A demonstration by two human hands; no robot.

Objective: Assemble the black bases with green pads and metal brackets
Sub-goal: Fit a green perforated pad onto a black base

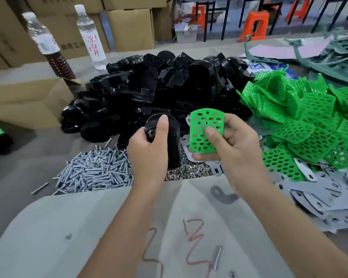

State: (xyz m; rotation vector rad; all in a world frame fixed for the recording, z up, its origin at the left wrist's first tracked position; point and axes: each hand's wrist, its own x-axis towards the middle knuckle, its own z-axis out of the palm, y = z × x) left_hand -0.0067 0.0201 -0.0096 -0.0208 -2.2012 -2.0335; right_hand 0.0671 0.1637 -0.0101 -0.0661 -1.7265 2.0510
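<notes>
Cluttered grey worktable [48, 149], with heaps of black bases [159, 87], green pads [309, 121], metal brackets [319, 195], screws [96, 171]. Left hand [149, 155] clenched round one black base [171, 141], held upright, long axis vertical. Right hand [233, 149] pinching one green pad [206, 131] with a metal bracket [189, 121] behind it, just right of that base, not touching. Probably next: bringing pad leftward onto base.

Single head view, looking forward-down, close over worktable [18, 157]; far background probably blurred.
</notes>
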